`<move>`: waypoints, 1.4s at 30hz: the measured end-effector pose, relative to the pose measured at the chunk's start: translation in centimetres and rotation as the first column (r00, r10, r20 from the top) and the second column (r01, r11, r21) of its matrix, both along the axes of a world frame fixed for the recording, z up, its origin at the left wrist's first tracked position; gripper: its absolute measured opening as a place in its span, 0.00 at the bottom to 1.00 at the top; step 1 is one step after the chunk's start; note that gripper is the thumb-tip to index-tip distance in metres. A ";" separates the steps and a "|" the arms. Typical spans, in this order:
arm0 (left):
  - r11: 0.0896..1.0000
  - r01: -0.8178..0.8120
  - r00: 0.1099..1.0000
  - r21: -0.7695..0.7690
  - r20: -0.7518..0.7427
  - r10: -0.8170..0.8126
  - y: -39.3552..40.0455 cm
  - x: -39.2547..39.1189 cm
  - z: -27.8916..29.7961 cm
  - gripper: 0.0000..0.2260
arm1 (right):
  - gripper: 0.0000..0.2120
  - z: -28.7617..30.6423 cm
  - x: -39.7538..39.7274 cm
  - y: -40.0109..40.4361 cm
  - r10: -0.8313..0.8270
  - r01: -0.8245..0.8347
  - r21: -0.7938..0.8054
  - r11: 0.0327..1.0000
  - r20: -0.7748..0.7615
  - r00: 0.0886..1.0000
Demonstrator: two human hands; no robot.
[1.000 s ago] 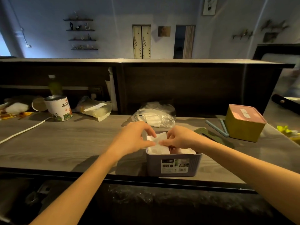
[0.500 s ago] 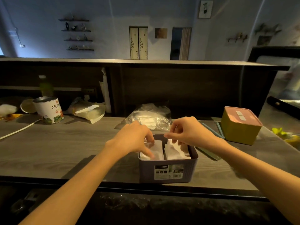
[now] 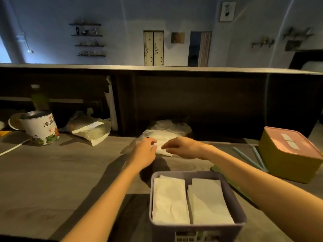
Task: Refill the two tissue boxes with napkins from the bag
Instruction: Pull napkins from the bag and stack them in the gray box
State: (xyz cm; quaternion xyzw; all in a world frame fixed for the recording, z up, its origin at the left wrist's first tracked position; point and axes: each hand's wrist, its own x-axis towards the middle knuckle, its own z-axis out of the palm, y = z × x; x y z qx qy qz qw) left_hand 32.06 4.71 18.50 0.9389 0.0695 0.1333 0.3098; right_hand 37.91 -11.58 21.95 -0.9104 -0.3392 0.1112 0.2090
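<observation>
Dim room, blue wall [image 3: 122, 14], dark counter [image 3: 192, 102]

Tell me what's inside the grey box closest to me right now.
The grey box holds two stacks of white napkins lying flat side by side, filling it nearly wall to wall. Only the top sheets show; how deep the stacks go and the box's floor are covered.

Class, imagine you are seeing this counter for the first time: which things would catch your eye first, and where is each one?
Nearest the camera sits the grey box, holding two white napkin stacks side by side. Just beyond it, the left hand and right hand reach to the clear bag of napkins by the dark back panel. At the right stands a yellow box with a pink lid.
</observation>
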 end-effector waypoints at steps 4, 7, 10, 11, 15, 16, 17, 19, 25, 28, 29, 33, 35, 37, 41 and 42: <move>0.986 -0.115 0.989 -0.122 0.077 0.124 0.1 2.4 -1.8 0.21 | 0.24 -1.5 3.8 2.4 -0.027 0.036 -0.061 0.998 0.130 0.991; 0.972 -0.175 0.978 -0.154 0.087 0.189 0.4 3.3 -2.9 0.25 | 0.28 -1.7 6.3 2.9 0.098 -0.034 -0.206 0.978 0.312 0.945; 0.972 -0.192 0.976 -0.137 0.075 0.204 0.9 3.9 -3.2 0.30 | 0.39 -1.4 8.4 3.4 0.277 -0.116 -0.416 0.902 0.351 0.894; 0.971 -0.195 0.976 -0.136 0.072 0.206 1.0 4.1 -3.3 0.31 | 0.43 -1.5 9.0 3.5 0.333 -0.139 -0.489 0.861 0.336 0.881; 0.960 -0.216 0.971 -0.180 0.067 0.231 1.8 4.4 -3.0 0.29 | 0.54 -1.9 10.0 4.8 0.451 -0.125 -0.674 0.728 0.332 0.829; 0.954 -0.220 0.969 -0.205 0.063 0.238 2.0 4.5 -3.1 0.28 | 0.55 -2.0 9.9 5.1 0.471 -0.119 -0.705 0.699 0.329 0.818; 0.947 -0.219 0.969 -0.235 0.061 0.239 2.2 4.5 -3.2 0.27 | 0.55 -2.1 9.7 5.2 0.485 -0.114 -0.723 0.681 0.330 0.810; 0.935 -0.215 0.970 -0.281 0.053 0.238 2.5 4.6 -3.4 0.25 | 0.51 -2.5 9.5 5.3 0.497 -0.112 -0.706 0.699 0.367 0.786; 0.920 -0.201 0.970 -0.336 0.065 0.235 3.0 4.7 -3.6 0.22 | 0.27 -3.7 8.7 3.8 0.447 -0.182 -0.471 0.863 0.543 0.711; 0.915 -0.179 0.974 -0.361 0.064 0.216 3.2 4.6 -3.3 0.21 | 0.21 -4.6 8.1 2.8 0.310 -0.194 -0.259 0.946 0.550 0.776; 0.916 -0.165 0.977 -0.366 0.069 0.204 3.2 4.5 -3.2 0.21 | 0.18 -4.7 7.8 2.5 0.255 -0.178 -0.192 0.965 0.543 0.800; 0.940 -0.005 0.991 -0.340 0.126 0.051 3.2 4.1 -3.0 0.20 | 0.07 -4.9 6.5 1.6 -0.024 -0.037 0.133 0.990 0.427 0.904; 0.932 0.111 0.991 -0.346 0.113 -0.076 2.9 3.6 -2.4 0.23 | 0.05 -4.6 5.6 1.3 -0.163 0.088 0.239 0.967 0.317 0.934; 0.902 0.169 0.985 -0.396 0.095 -0.143 2.5 3.2 -1.9 0.23 | 0.09 -4.4 5.1 0.9 -0.251 0.193 0.269 0.944 0.201 0.947; 0.839 0.237 0.971 -0.490 0.120 -0.205 1.7 2.4 -1.2 0.18 | 0.18 -3.1 5.1 -0.1 -0.272 0.286 0.198 0.937 -0.097 0.957; 0.814 0.255 0.967 -0.522 0.117 -0.228 1.6 2.3 -1.1 0.19 | 0.18 -2.8 5.1 -0.4 -0.270 0.300 0.184 0.936 -0.170 0.948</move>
